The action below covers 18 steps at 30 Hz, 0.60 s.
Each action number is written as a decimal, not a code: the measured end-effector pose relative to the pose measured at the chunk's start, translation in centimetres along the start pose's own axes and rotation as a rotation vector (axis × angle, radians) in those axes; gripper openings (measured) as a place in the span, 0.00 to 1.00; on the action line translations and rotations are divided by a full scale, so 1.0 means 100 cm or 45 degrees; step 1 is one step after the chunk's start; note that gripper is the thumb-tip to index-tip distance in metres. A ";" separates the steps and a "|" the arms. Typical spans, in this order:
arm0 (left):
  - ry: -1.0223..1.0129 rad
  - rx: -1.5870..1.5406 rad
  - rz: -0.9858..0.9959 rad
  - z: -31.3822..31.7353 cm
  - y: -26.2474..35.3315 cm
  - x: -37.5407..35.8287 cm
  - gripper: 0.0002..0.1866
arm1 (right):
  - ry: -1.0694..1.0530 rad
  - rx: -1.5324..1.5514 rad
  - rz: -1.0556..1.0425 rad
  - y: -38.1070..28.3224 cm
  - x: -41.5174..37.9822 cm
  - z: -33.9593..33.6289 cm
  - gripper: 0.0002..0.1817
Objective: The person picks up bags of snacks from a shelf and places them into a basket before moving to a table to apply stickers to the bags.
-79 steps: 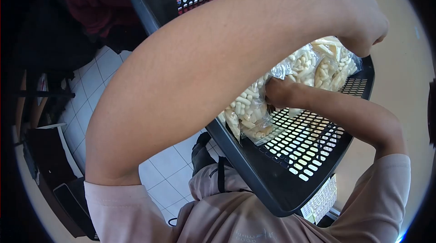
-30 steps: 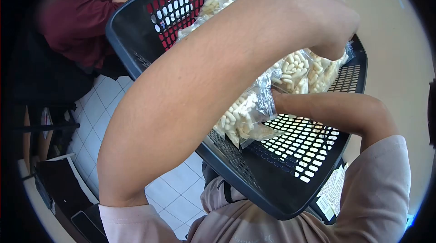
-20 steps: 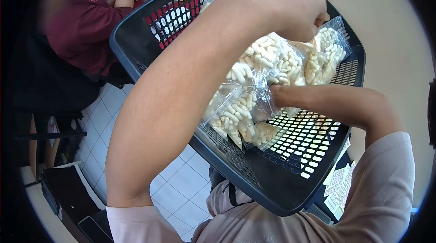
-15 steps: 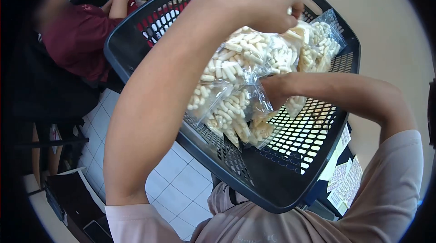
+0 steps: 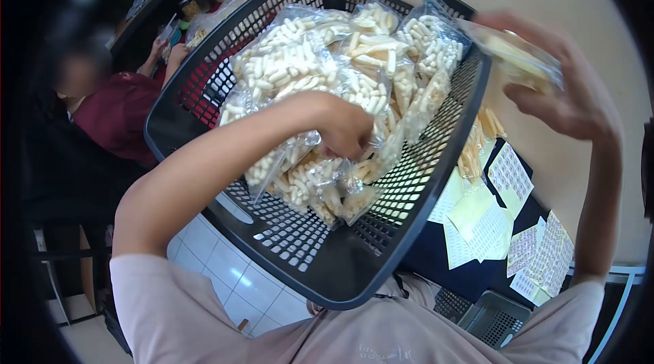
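Observation:
A black plastic basket [image 5: 470, 108] with slotted walls holds several clear bags of pale stick-shaped snacks [image 5: 289, 68]. Deep among them is my left hand [image 5: 344, 127], its fingers curled in a closed grip at the middle of the pile; what the fingertips hold is hidden. Beyond the basket's right rim, my right hand [image 5: 572, 91] is shut on a clear bag of yellowish snacks [image 5: 521, 57], blurred by motion. Some bags hold rounded white pieces, others thinner cream-yellow sticks [image 5: 402, 81].
Below on the right, printed label sheets [image 5: 511, 180] and more packed yellowish sticks [image 5: 471, 153] lie on a dark surface. A small grey basket [image 5: 501, 320] stands near my lap. At left, another person in a maroon shirt [image 5: 116, 115] handles things by a shelf.
My right hand has come out of the basket and swung right with a bag of yellowish snacks. My left hand has drawn back from the far right corner into the middle of the bags.

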<state>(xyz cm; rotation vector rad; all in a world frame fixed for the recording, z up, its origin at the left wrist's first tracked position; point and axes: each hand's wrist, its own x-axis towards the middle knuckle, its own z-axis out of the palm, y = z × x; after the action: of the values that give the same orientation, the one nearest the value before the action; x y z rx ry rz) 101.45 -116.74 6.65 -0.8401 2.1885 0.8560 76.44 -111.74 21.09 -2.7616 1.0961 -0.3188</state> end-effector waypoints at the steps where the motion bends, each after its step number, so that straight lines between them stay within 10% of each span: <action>1: -0.133 -0.036 0.050 0.006 0.005 0.023 0.18 | 0.123 0.017 0.100 0.007 -0.021 -0.005 0.35; 7: -0.095 0.428 -0.026 0.065 0.001 0.111 0.22 | 0.246 0.220 0.689 0.016 -0.142 0.041 0.32; 9: 0.642 0.304 0.312 0.091 -0.024 0.121 0.29 | 0.319 0.266 0.787 0.043 -0.178 0.077 0.33; 18: 0.262 0.167 0.507 0.065 -0.003 0.137 0.31 | 0.173 0.388 1.068 0.154 -0.158 0.205 0.42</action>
<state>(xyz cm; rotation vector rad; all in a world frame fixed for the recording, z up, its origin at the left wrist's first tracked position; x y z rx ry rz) 95.56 -116.54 -7.34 -0.4491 2.6145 0.8261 60.32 -110.63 -4.25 -1.8289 1.9102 -0.4936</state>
